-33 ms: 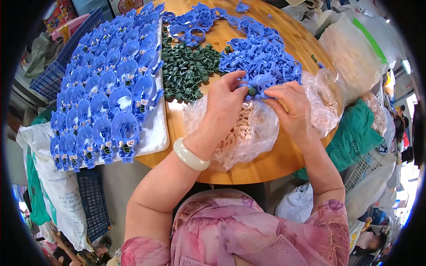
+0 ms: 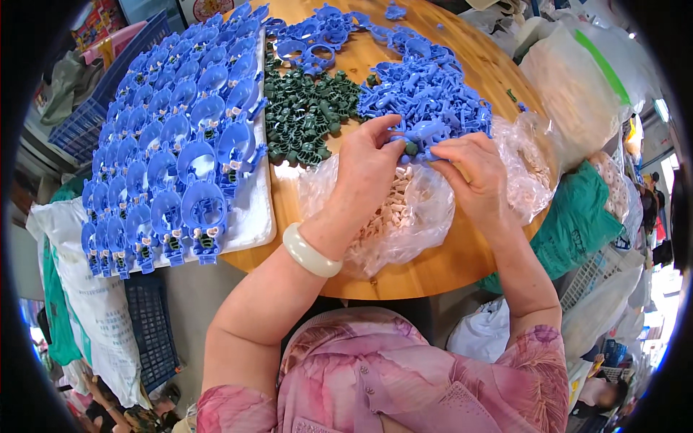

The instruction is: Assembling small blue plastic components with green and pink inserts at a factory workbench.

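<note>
Over the pile of small blue plastic parts point(image 2: 433, 86), both hands hold one blue plastic toy part point(image 2: 427, 130) with a dark green piece point(image 2: 411, 149) on it. My left hand point(image 2: 369, 162) pinches its left side between thumb and fingers. On its right side, the thumb and fingers of my right hand point(image 2: 473, 169) close on the blue plastic. The fingers hide some of it. Below the hands lies a clear plastic bag point(image 2: 433, 216) with small skin-coloured pieces point(image 2: 393, 202). Dark green parts point(image 2: 307, 108) are heaped left of the blue pile.
A white board point(image 2: 249, 216) at the left bears rows of assembled blue toys point(image 2: 173, 133). Blue ring-shaped parts point(image 2: 317, 58) lie at the wooden table's point(image 2: 361, 287) far side. Another clear bag point(image 2: 530, 169) rests at the right. Crates and sacks surround the table.
</note>
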### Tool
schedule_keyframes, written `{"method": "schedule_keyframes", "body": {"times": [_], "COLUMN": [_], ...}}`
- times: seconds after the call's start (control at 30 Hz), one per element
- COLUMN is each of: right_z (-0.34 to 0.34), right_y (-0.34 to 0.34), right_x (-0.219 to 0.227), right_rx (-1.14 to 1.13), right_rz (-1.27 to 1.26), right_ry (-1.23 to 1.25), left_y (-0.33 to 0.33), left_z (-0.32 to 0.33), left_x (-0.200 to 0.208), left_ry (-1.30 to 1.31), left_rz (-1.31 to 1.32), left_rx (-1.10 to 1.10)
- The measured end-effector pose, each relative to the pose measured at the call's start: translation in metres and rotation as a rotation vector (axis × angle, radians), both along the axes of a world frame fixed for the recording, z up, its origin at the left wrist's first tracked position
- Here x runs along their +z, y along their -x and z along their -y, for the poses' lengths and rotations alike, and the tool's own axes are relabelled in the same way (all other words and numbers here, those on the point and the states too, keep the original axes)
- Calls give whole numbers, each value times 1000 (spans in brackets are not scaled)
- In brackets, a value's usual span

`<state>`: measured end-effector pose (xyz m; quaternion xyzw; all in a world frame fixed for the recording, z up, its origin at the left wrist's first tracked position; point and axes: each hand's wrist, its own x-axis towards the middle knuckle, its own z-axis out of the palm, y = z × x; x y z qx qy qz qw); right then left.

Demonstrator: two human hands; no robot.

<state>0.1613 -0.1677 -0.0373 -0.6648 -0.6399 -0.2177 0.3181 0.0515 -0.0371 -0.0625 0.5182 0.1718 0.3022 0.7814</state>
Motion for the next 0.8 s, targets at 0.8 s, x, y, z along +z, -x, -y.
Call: {"method": "schedule_keyframes", "body": {"times": [0.8], "right_z": [3], "right_y": [7], "right_x": [4], "right_rx": [26], "right_rz": [-78], "right_ry": [73], "left_y": [-2], "left_z": [-1], "left_x": [-8], "left_ry": [-89], "left_rz": [-73], "left_rx": [53]}}
